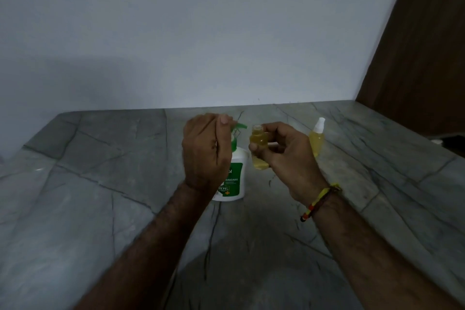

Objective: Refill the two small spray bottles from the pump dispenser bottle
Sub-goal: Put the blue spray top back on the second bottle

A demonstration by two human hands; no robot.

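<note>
From the head camera, the white pump dispenser bottle [232, 176] with its green label stands upright on the grey marble counter [100, 184] and serves as the anchor of the scene. The left hand [205, 151] sits on top of it, fingers curled down over the green pump head [237, 128], thumb raised; it appears to be pressing or about to press. Just right of the dispenser, the right hand [284, 156] pinches an uncapped small spray bottle [258, 143] between thumb and fingers, its open neck held up close under the pump nozzle. That bottle already shows yellow liquid through most of its body, so by the look of it this fill is well along, though the exact level at the neck is hard to read.

Further right of the dispenser, well apart from the hands, the second small spray bottle [316, 137] stands on the counter with its white spray cap on and yellow liquid inside; it seems finished. What is probably left is topping off the held bottle and refitting its sprayer, which is not visible anywhere.

A threaded wristband [320, 200] circles the right wrist. Behind the dispenser is a plain wall; nothing crowds the work.
</note>
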